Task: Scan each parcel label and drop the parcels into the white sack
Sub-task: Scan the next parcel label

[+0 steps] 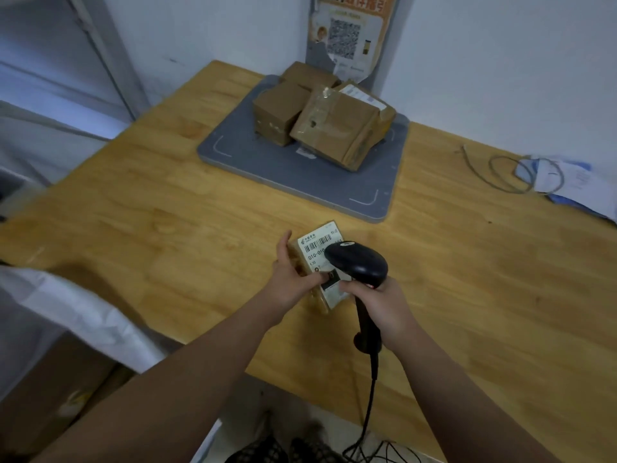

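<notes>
The parcel sat near the front edge of the desk, label facing up. Its long axis ran away from the person and leaned slightly left, with the barcode at the far end. The left hand held it, fingers along the left side and thumb pressed on the label. The right hand gripped the handle of the scanner; its head hung just above the label's near half, pointing away and left, and its cord dropped past the desk edge. The sack lay open at the left, below the desk. Further boxes were piled on a grey pad near the wall.
</notes>
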The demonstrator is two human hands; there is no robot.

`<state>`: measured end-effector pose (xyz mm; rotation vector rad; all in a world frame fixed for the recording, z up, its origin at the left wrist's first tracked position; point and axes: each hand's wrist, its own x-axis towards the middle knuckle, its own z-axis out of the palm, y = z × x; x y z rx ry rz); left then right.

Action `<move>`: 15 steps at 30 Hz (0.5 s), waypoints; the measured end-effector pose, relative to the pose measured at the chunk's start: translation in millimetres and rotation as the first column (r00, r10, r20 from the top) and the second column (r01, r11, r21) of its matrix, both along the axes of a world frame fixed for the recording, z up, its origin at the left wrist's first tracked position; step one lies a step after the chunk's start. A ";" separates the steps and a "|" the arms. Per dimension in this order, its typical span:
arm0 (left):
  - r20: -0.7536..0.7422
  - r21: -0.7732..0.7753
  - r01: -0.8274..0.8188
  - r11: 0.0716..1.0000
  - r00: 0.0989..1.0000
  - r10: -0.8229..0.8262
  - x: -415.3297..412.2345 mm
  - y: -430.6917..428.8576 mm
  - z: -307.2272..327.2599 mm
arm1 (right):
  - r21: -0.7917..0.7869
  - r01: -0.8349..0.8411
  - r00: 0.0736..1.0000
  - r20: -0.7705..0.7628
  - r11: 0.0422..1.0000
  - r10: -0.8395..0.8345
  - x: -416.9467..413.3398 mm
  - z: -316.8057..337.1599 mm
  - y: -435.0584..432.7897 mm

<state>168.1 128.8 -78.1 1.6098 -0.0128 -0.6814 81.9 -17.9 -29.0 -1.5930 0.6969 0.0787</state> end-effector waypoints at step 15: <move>0.358 0.170 -0.589 0.790 0.784 0.507 -135.3 241.6 11.4 | 0.128 -0.459 0.888 0.049 0.879 0.457 -30.5 -15.8 197.7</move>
